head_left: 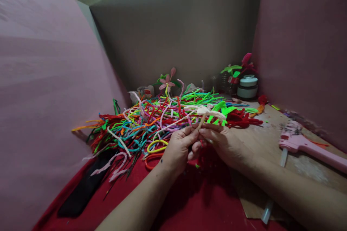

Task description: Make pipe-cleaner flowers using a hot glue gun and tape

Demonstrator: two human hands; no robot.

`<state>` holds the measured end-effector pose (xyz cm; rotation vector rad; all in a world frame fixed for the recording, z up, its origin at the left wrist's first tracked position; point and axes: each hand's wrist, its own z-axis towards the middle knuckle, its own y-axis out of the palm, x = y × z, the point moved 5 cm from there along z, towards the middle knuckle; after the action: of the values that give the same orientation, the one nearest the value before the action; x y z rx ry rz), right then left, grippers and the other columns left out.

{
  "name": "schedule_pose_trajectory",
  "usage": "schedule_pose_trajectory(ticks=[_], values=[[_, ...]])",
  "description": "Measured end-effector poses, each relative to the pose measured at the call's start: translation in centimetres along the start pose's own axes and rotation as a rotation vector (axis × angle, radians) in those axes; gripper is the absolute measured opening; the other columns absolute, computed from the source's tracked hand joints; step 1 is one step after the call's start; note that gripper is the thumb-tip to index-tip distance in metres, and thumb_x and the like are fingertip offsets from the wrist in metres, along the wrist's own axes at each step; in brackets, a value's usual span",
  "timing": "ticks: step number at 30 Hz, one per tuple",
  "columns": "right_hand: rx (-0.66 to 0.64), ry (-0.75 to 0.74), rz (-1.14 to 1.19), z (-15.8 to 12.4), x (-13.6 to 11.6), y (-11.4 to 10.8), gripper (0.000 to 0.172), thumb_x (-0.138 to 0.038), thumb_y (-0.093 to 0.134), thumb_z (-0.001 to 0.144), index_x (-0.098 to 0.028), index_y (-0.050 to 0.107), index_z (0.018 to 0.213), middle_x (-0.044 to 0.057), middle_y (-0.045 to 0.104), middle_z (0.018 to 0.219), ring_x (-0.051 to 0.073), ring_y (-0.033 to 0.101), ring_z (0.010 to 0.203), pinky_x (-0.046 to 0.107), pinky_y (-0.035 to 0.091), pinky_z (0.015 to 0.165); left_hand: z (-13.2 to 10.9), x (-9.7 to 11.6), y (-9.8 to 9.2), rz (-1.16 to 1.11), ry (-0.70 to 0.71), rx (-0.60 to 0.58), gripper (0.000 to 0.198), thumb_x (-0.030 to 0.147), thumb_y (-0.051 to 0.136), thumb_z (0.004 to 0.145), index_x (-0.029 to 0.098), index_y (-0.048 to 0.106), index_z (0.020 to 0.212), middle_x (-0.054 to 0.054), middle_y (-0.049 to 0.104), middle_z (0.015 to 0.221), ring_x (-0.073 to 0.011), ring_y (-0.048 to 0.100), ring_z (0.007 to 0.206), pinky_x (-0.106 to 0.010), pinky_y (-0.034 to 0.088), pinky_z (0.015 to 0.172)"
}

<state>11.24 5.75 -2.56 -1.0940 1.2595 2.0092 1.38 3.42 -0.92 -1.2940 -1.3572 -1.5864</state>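
My left hand (180, 148) and my right hand (223, 142) meet at the middle of the view, fingers pinched together on the thin stem of a small cream pipe-cleaner flower (204, 110) that stands up just above my fingertips. Both hands are closed round that stem. Right behind them lies a big tangled pile of pipe cleaners (151, 119) in many colours, spread across the surface. A yellow loop (157, 147) and an orange loop (151, 160) lie close to my left hand.
A pink glue gun (300, 144) lies at the right on a cardboard sheet (260, 133). Finished pipe-cleaner flowers (167, 81) and a white lidded jar (247, 86) stand at the back. Red cloth (189, 202) covers the near surface. Pink walls (48, 79) close in both sides.
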Motion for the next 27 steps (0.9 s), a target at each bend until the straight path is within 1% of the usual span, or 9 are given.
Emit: schedule_pose_trajectory(ticks=[5,8,10,13,17,19,21,24,27], values=[[-0.012,0.038,0.044,0.1,0.3,-0.3,0.013,-0.028,0.069,0.071,-0.018,0.07,0.079,0.003,0.067,0.076,0.016,0.058,0.072,0.031,0.046,0.068,0.1,-0.7,0.1,-0.134,-0.049,-0.162,0.022,0.034,0.058,0.081,0.014,0.053,0.074,0.008,0.041,0.043,-0.0012,0.023,0.028,-0.014,0.022,0.032],[-0.021,0.043,0.053,0.1,0.1,-0.4,0.015,-0.028,0.07,0.07,-0.019,0.071,0.083,0.003,0.068,0.083,0.018,0.059,0.083,0.03,0.045,0.073,0.1,-0.8,0.1,-0.199,-0.083,-0.243,0.022,0.034,0.055,0.083,0.014,0.056,0.076,0.009,0.038,0.042,-0.0009,0.018,0.027,-0.014,0.024,0.03],[-0.031,0.052,0.067,0.1,0.0,-0.3,0.018,-0.027,0.071,0.069,-0.021,0.072,0.085,0.004,0.069,0.086,0.019,0.059,0.089,0.031,0.044,0.077,0.0,-0.9,0.2,-0.228,-0.109,-0.283,0.024,0.035,0.056,0.082,0.012,0.057,0.076,0.01,0.037,0.041,-0.0003,0.015,0.026,-0.014,0.024,0.029],[-0.048,0.077,0.107,0.1,0.0,0.0,0.017,-0.026,0.072,0.067,-0.021,0.073,0.083,0.003,0.07,0.081,0.018,0.061,0.083,0.033,0.043,0.081,0.0,-0.9,0.2,-0.223,-0.124,-0.297,0.025,0.036,0.056,0.082,0.012,0.058,0.075,0.009,0.038,0.04,-0.0004,0.015,0.025,-0.014,0.025,0.028],[-0.023,0.068,0.141,0.2,0.2,-0.2,0.014,-0.023,0.072,0.067,-0.021,0.072,0.08,0.002,0.07,0.077,0.016,0.061,0.073,0.032,0.044,0.077,0.0,-0.7,0.3,-0.099,-0.096,-0.231,0.023,0.035,0.055,0.082,0.013,0.058,0.076,0.007,0.043,0.042,-0.0012,0.022,0.025,-0.015,0.025,0.029],[-0.023,0.059,0.147,0.2,0.3,-0.3,0.014,-0.023,0.072,0.067,-0.02,0.072,0.081,0.002,0.069,0.075,0.015,0.06,0.069,0.031,0.045,0.072,0.0,-0.4,0.3,0.034,-0.053,-0.149,0.024,0.037,0.055,0.082,0.013,0.058,0.078,0.006,0.048,0.045,-0.0019,0.029,0.027,-0.014,0.023,0.03],[-0.014,0.058,0.144,0.2,0.3,-0.3,0.014,-0.023,0.071,0.067,-0.019,0.071,0.08,0.002,0.068,0.074,0.015,0.059,0.067,0.03,0.045,0.066,0.0,0.1,0.2,0.175,0.0,-0.038,0.025,0.039,0.058,0.079,0.014,0.058,0.08,0.004,0.052,0.048,-0.0028,0.035,0.03,-0.015,0.023,0.032],[0.029,0.042,0.118,0.3,0.0,-0.4,0.01,-0.023,0.073,0.065,-0.019,0.071,0.075,0.001,0.067,0.073,0.014,0.056,0.064,0.029,0.044,0.063,-0.3,0.8,0.1,0.337,0.117,0.11,0.024,0.038,0.063,0.074,0.015,0.059,0.079,0.005,0.053,0.052,-0.005,0.04,0.035,-0.017,0.029,0.036],[0.076,0.009,0.066,0.3,-0.2,-0.6,0.011,-0.024,0.075,0.063,-0.02,0.071,0.072,0.001,0.068,0.074,0.015,0.057,0.07,0.03,0.044,0.07,-0.8,1.5,0.0,0.519,0.301,0.204,0.018,0.035,0.064,0.074,0.017,0.061,0.07,0.005,0.049,0.049,-0.0068,0.042,0.041,-0.019,0.032,0.042]])
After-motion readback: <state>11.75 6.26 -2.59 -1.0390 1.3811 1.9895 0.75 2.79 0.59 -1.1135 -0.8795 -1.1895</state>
